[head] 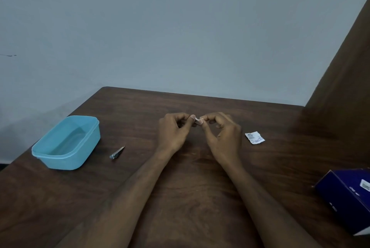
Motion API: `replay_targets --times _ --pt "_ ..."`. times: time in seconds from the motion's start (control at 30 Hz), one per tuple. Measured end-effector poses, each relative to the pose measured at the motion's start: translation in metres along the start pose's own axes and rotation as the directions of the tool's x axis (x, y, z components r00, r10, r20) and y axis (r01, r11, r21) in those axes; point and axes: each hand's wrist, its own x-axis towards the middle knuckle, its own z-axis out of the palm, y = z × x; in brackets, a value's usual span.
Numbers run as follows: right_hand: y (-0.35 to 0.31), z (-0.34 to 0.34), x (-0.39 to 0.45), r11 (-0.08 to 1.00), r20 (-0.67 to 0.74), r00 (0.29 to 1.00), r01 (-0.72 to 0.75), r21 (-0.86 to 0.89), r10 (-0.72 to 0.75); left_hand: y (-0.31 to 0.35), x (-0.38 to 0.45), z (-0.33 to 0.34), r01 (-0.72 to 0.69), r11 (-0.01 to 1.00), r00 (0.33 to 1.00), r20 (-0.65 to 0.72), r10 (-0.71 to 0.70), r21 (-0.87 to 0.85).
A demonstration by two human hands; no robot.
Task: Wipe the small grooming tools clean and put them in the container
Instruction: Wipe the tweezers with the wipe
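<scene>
Both hands meet over the middle of the dark wood-grain table [180, 197]. Left hand [172, 133] and right hand [222, 133] have their fingers curled, thumb and forefinger tips pinching a small white wipe [198, 121] between them. Something small and dark seems to sit inside the left pinch, possibly a tool; too small to tell.

Metal nail clipper [117, 152] lies on the table left of the hands, just right of the open light-blue rectangular plastic container [66, 143], apart from it. Container looks empty, so no tool is stowed yet. Torn white sachet [254, 138] lies right of the hands; dark blue cardboard box [348, 195] at near right edge.

Judgement: step in hand is unfolding or working the wipe.

- Spread the wipe fully before rubbing; a bunched wad cleans poorly.
- Keep the pinch light: thin material tears.
- Wipe blades and hinge crevices, then set each tool in the container, not back on the table.
</scene>
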Motion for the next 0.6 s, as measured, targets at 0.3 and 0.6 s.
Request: replay_targets --times 0.3,0.6 --pt "0.001 -0.003 0.001 0.994 0.02 0.996 0.085 -0.065 -0.084 0.001 -0.002 0.002 -0.05 0.998 0.997 0.057 0.048 0.034" --pt "0.017 -0.003 0.0 0.98 0.077 0.993 0.101 -0.172 -0.089 -0.002 0.0 0.002 -0.043 0.999 0.999 -0.003 0.044 0.026"
